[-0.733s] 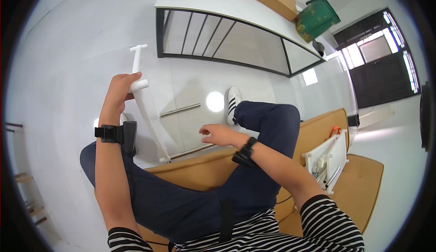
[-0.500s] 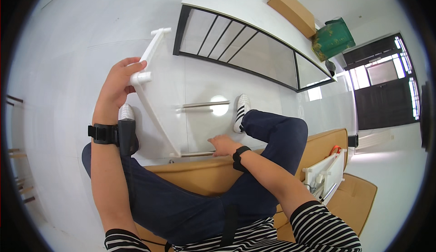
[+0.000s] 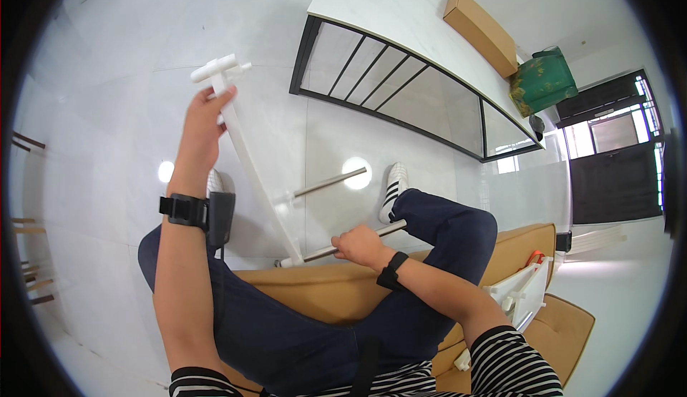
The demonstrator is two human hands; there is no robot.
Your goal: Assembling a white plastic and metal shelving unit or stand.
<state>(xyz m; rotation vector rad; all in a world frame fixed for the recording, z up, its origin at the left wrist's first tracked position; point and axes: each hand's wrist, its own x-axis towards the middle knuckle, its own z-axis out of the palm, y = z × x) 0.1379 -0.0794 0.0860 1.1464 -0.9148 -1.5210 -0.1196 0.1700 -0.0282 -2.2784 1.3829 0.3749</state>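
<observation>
My left hand [image 3: 204,125] is closed around the upper part of a long white plastic frame piece [image 3: 250,164], just below its white crossbar end [image 3: 215,68]. The piece slants down toward the couch. Two metal rods stick out from it to the right. My right hand [image 3: 361,245] has its fingers closed around the nearer metal rod [image 3: 392,228], which runs out of the lower white corner fitting [image 3: 292,261]. The farther metal rod [image 3: 333,181] is untouched by either hand and extends over the floor from midway along the frame.
I sit on a tan couch [image 3: 304,290]. White panels [image 3: 526,282] with small parts lie on it at my right. Ahead is a white-topped table [image 3: 401,3] with a black metal frame, bearing a cardboard box [image 3: 481,32] and a green bag [image 3: 544,82]. Wooden legs [image 3: 28,229] show far left.
My right hand has gone from reaching with fingers out to gripping the nearer rod. The white frame has turned, so its crossbar end faces differently and the rods angle upward. The view has shifted slightly.
</observation>
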